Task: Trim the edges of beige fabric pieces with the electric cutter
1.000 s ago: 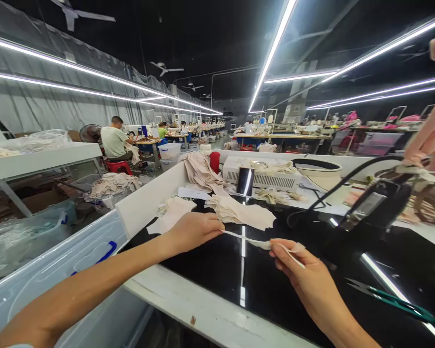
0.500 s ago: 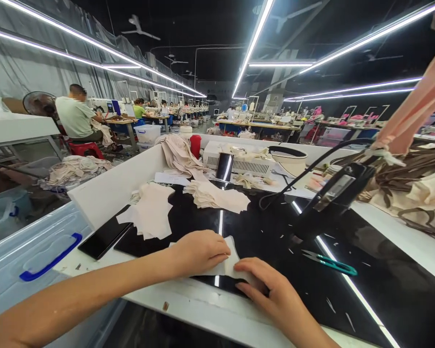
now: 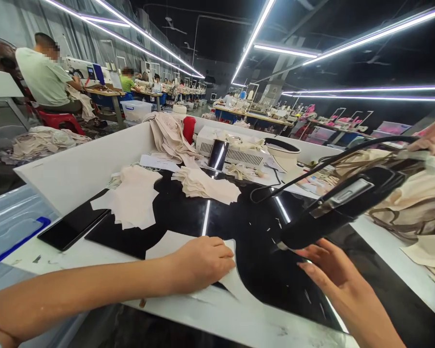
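Note:
My left hand (image 3: pixel 212 261) is closed, pressing on a cream fabric piece (image 3: pixel 163 246) at the front edge of the black table top (image 3: pixel 261 270). One part of the fabric sticks out right of the fingers and droops toward the edge. Off to the right, my right hand (image 3: pixel 329 270) has curled fingers at the spot of the thread snips. A thin pale tip (image 3: pixel 282 246) shows ahead of the fingertips, but the teal handles are hidden. Just above that hand hangs a black hand tool (image 3: pixel 342 200) with a silver label.
Cut cream fabric pieces (image 3: pixel 130 198) lie at the left, with another stack (image 3: pixel 205 184) behind. A black tube (image 3: pixel 217 154) and a red cone (image 3: pixel 189 129) stand farther back. Strips of cloth (image 3: pixel 416 203) are heaped at the right. A co-worker (image 3: pixel 45 77) sits at far left.
My right hand has left the fabric and moved right, to the thread snips, which it now covers. My left hand stays on the fabric. The view has shifted, and the hanging tool looks larger.

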`<state>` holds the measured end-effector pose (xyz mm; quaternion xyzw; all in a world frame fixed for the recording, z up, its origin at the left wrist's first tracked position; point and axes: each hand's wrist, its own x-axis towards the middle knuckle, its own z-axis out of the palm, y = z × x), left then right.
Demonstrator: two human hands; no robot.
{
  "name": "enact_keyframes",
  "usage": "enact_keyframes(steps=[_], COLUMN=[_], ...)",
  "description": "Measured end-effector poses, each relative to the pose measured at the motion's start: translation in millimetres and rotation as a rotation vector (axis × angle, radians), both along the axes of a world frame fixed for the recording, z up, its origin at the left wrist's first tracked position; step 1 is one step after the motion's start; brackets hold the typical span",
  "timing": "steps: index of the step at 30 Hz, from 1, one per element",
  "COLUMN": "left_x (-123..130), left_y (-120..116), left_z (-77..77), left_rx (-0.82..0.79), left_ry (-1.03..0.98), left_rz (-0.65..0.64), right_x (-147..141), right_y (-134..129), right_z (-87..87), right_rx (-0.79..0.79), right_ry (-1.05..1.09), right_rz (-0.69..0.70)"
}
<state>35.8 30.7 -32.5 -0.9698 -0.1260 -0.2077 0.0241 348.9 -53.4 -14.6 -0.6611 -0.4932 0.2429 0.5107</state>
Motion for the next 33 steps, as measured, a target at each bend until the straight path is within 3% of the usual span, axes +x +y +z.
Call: enact_keyframes(steps=[2, 7, 10, 14, 24, 33], left_x=[5.9, 15.9, 16.6, 14.1, 16.0, 16.0], left_y=[-2.3, -2.4, -2.1, -5.1, -13.4, -16.1], left_z=[-0.3, -1.5, -2.7, -4.3, -11.6, -12.7], left_rx=[0.006, 0.033, 0.057, 0.056, 0.112, 0.112], left_ry=[-0.034, -0.055, -0.05, -0.057, -0.107, -0.131], left_rz=[-0.01, -0.01, 0.02, 0.052, 0.096, 0.104], right_x=[-13.3, -62.2, -87.9, -108.6, -122.6, -123.0], right_y=[12.2, 45.1, 60.8, 77.8, 96.8, 97.8], right_z=[18.9, 58.1, 66.0, 64.3, 48.4, 48.8], right_rx=[0.134, 0.48, 0.643, 0.765, 0.757, 0.704], right_ry=[-0.002, 0.115, 0.206, 0.192, 0.33, 0.44], right_rz=[-0.003, 0.139, 0.035, -0.023, 0.105, 0.13])
